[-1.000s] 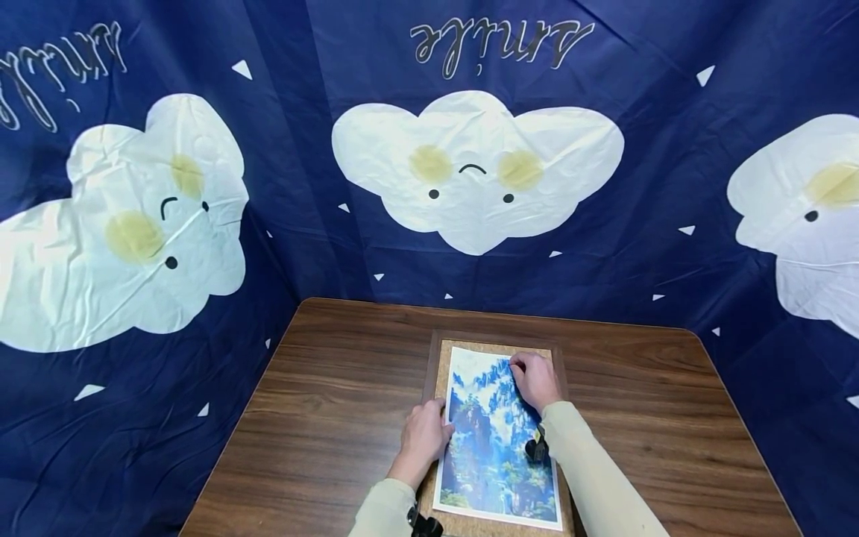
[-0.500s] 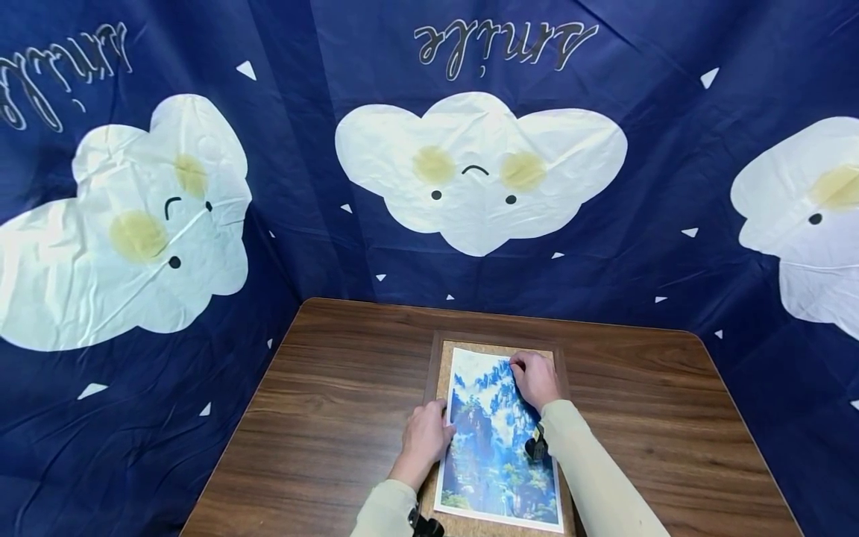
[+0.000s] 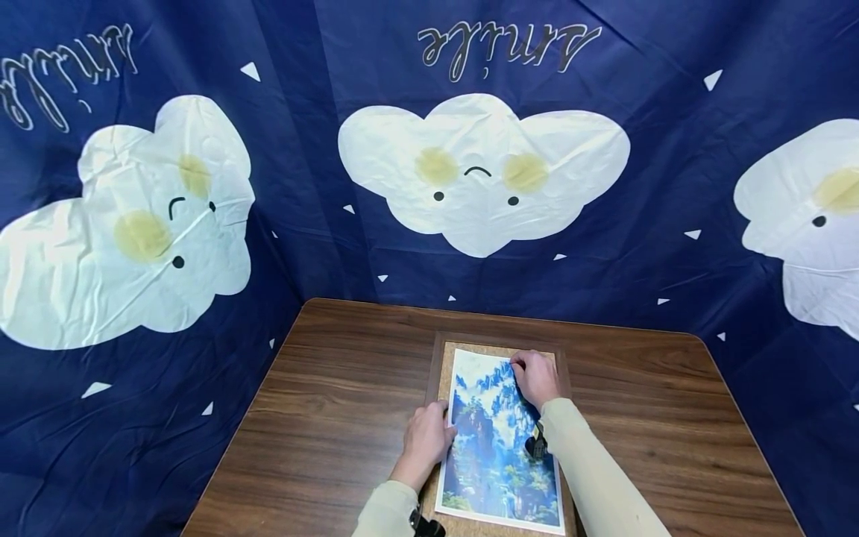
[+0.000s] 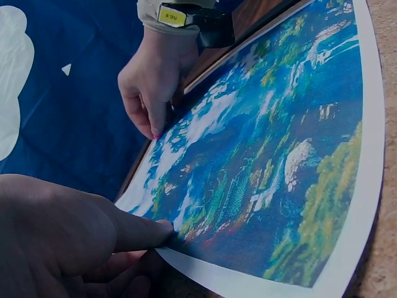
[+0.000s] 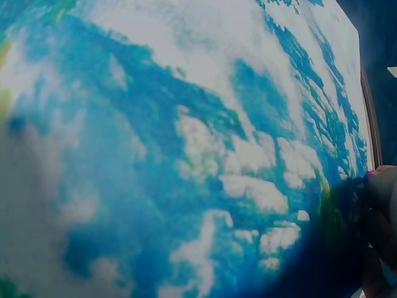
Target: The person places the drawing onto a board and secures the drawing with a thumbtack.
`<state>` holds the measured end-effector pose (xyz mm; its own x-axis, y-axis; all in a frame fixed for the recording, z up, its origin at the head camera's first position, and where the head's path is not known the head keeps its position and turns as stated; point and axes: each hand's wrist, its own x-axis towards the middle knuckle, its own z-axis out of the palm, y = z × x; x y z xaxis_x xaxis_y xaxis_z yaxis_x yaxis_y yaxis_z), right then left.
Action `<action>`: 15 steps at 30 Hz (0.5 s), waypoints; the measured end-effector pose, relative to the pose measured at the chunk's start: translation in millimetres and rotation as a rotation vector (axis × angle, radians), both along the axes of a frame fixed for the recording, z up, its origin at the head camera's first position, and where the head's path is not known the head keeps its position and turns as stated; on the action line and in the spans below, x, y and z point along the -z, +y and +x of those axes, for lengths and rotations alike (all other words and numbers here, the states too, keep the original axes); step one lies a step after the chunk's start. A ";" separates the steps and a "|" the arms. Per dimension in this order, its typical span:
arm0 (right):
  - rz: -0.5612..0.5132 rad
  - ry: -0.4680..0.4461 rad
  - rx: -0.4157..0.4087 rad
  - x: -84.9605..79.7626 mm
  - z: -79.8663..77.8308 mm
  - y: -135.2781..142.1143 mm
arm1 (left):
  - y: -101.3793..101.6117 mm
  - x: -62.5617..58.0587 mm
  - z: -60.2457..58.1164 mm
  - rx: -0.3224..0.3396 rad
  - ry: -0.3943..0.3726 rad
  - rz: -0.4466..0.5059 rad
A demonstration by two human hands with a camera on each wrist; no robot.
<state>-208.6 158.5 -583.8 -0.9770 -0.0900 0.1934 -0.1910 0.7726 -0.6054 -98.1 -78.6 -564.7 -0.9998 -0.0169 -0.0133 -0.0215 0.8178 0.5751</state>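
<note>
A printed landscape picture (image 3: pixel 493 447) of blue mountains with a white border lies over a cork board (image 3: pixel 446 365) with a brown frame. At its left edge my left hand (image 3: pixel 426 434) has the thumb on top of the border, the other fingers curled at the edge below it, as the left wrist view shows. My right hand (image 3: pixel 535 379) is near the print's upper right corner, thumb and fingertips pinching a small pink push pin (image 4: pixel 157 136) against the paper. Most of the pin is hidden by the fingers; in the right wrist view only a speck of pink (image 5: pixel 371 175) shows.
The board rests on a dark wood-grain table (image 3: pixel 335 388) with rounded far corners. A navy curtain (image 3: pixel 302 149) printed with white clouds hangs around the far side and both sides. Black wrist cameras (image 3: pixel 535 445) sit at both cuffs.
Both hands and the print keep their places. Only the head view has shifted slightly.
</note>
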 end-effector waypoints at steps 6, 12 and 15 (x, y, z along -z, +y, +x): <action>0.008 0.041 -0.009 3.1 -1.6 -0.4 | 0.0 0.8 -0.6 -0.001 0.008 -0.011; 0.004 0.016 -0.005 2.0 -2.2 -0.9 | 0.3 0.4 -0.1 0.000 0.016 -0.008; 0.008 0.001 0.001 0.1 -1.9 -1.7 | 0.4 -0.7 0.6 0.001 0.014 -0.005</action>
<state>-210.5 156.8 -583.9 -0.9769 -0.0904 0.1938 -0.1908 0.7775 -0.5992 -97.5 -78.2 -564.1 -0.9999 -0.0161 0.0010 -0.0126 0.8205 0.5715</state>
